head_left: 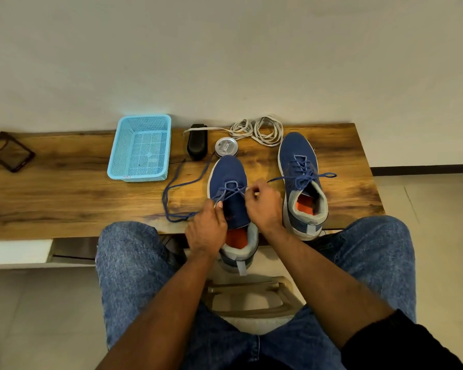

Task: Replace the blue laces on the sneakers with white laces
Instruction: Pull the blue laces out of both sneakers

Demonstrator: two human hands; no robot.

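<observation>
I am pinching the soft, limp blue cord lace near its eyelets with both my left hand and right hand, steadying the light blue mesh sneaker between them.

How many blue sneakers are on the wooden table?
2: one sneaker at the near table edge between both hands, the other sneaker to its right, still laced.

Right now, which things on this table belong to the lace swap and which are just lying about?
Job: near sneaker, its blue lace pinched by left hand and right hand; far sneaker; white laces.

Lying about: blue basket, round tin, black brush, dark case.
</observation>
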